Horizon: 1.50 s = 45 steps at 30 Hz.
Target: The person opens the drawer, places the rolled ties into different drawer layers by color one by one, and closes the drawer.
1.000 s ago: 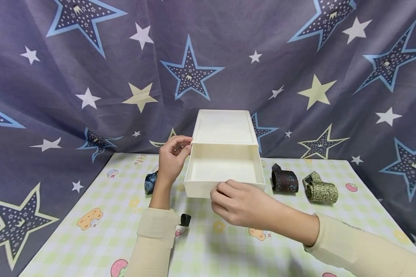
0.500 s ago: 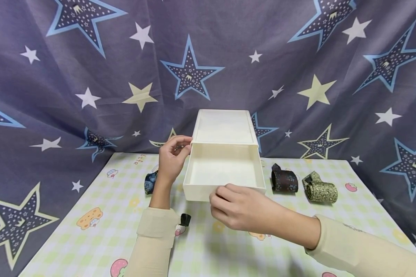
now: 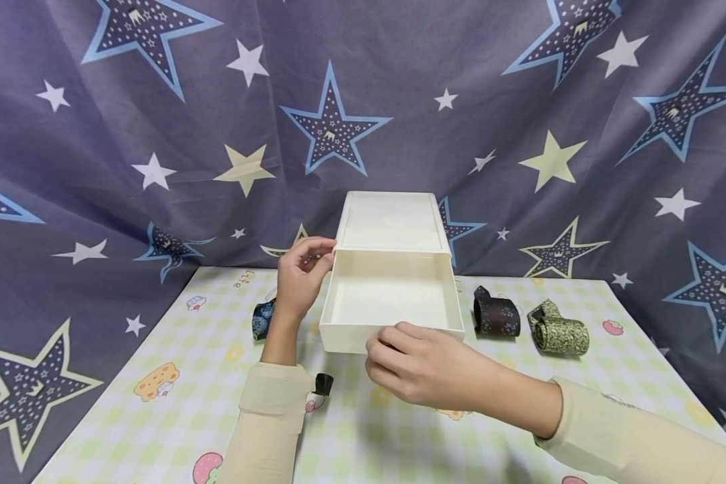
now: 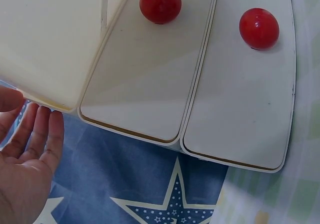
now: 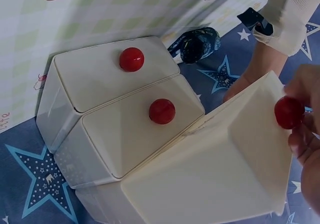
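1. The top drawer (image 3: 390,302) of the white drawer box (image 3: 390,222) stands pulled out and empty, mid-tabletop.
2. Right hand (image 3: 420,366) fingers pinch its red knob (image 5: 288,112).
3. Left hand (image 3: 299,275), fingers relaxed, steadies the box.
4. Rolled ties (image 3: 559,333) lie outside.

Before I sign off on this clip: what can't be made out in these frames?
- Red knob: head view, the right hand covers it.
- Blue rolled tie: head view, the left hand's wrist hides most of it.
- Lower drawers: head view, the open drawer hides them.
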### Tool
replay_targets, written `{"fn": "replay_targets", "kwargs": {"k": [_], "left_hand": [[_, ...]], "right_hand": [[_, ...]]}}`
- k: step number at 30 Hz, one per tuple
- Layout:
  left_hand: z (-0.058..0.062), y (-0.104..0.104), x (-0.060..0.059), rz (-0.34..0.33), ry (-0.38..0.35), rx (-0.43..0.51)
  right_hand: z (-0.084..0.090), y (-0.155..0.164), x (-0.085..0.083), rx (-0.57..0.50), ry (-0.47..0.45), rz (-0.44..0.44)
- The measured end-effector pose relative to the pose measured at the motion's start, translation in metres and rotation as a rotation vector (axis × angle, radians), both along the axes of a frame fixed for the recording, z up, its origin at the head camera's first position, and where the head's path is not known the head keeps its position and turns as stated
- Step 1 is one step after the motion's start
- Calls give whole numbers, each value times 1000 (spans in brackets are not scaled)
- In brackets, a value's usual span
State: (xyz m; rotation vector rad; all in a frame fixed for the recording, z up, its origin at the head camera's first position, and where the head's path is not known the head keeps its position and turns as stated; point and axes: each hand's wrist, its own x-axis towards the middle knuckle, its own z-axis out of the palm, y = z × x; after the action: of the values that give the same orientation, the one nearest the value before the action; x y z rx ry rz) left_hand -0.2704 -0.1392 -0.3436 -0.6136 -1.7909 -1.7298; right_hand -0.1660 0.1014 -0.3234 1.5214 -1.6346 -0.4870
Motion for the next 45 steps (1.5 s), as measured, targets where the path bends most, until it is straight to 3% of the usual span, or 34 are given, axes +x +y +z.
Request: {"fn": "replay_targets", "kwargs": {"k": [10,16,22,30,35,45], "left_hand": [[2,0,1,-1,1,1],[3,0,1,-7,-7,9],[3,-1,2,6,-6,-6],[4,-1,2,6,-17,-25],[2,-2,1,8,-11,-24],[2,-1,2,10,-14,-20]], "right_hand": [[12,8,-3,-125,-83,38],[25,23,-5,-191,-213,-17],[33,40,-11,-222,-285,-72],[44,74,-23,-391,-396,-157],[42,99,-34,-484,-423,-202],[19,161,-56,-562,-482,-394]]}}
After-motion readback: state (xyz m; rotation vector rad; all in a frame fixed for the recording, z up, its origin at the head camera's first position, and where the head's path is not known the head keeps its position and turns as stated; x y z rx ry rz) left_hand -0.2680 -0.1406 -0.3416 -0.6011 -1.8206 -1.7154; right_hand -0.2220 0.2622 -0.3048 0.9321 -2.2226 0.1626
